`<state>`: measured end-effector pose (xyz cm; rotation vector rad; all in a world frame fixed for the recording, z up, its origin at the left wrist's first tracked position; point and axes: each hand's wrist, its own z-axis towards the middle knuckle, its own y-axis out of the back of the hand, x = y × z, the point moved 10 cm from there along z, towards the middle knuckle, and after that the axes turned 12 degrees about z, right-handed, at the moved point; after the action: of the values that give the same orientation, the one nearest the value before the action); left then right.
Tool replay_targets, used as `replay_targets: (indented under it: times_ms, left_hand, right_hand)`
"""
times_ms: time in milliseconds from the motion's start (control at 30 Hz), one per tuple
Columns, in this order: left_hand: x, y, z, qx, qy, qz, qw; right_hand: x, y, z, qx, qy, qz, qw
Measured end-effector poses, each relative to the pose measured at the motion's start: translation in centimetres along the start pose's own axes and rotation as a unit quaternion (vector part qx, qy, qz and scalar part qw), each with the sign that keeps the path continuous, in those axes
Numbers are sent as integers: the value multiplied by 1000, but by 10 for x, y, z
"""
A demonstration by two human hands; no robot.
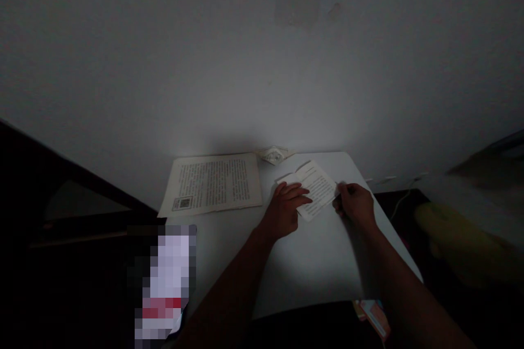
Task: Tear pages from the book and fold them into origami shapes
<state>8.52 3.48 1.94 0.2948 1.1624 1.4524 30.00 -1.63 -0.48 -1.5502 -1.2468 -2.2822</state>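
Note:
A folded sheet of printed paper [321,188] lies at a slant on the white table [311,262], a crease across its upper left part. My left hand [286,207] rests on the left side of this sheet, palm down with its fingers stretched apart. At the sheet's right corner, my right hand [355,204] has its thumb and fingers pinched together on the paper's edge. Beyond the sheet, against the wall, stands a small folded paper piece [274,155] with a pointed shape.
Larger printed pages [216,182] with a QR code lie at the table's back left. A pixelated bright screen [170,272] is at the left edge. The wall [262,65] borders the table's back. A colourful packet [374,316] shows near the front edge; a yellowish object [462,240] sits right.

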Motion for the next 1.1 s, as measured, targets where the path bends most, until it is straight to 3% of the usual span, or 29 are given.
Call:
replay_targets:
  times_ms: [233,400,500,800,1100]
  left_hand:
    - [3,-3,0,0,14,1,1000]
    - [3,-6,0,7,14,3,1000]
    - [3,-7,1,13,15,5,1000]
    - [1,-1,4,5,15,1,1000]
    - [13,13,2,-61,64,66,994]
  right_hand:
    - [33,-7,-9,-3,134,-151,979]
    - [78,-43,-47,125,328,-178,919]
    - [83,-59,-60,194,393,-175,882]
    - [48,-50,-32,192,353,-36,915]
    - [57,-53,-46,252,354,-11,901]
